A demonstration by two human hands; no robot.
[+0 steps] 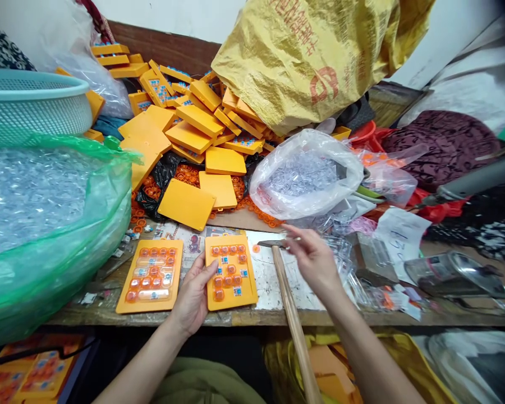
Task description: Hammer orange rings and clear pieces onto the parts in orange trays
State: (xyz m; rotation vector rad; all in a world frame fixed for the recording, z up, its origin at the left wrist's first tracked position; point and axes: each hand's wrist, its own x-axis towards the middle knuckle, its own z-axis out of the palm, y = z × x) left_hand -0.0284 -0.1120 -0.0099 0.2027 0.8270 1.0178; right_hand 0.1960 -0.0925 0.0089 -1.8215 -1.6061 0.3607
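Hands and bench-top, centre of the frame. The left hand (192, 297) grips the left edge of a flat, orange-yellow plastic panel (231, 272), its thumb over the front face; this panel lies in the lower centre of the frame, partly fitted with translucent orange round caps, while several blue-and-white components show uncapped. The right hand (313, 264), well apart from the left, is raised right of centre with fingers bent, near the dark metal head of a wooden-handled hammer (292, 314); blur prevents telling whether its fingertips hold anything. The hammer's handle slants down to the lower edge of the frame, its head over a whitish sheet (265, 280).

Left of the held panel lies a second orange-yellow panel (151, 278), bearing round orange caps and elongated clear ones. Farther out, upper centre, is a heap of orange-yellow panels (197, 120), with small orange plastic rings (187, 174) beneath its front. A white plastic bag (269, 202) of clear pieces stands right of centre, below a yellow woven sack (315, 56) with red printing. At the left edge, a translucent green plastic bag (109, 224) of clear pieces lies in front of a pale-blue mesh basket (67, 112).
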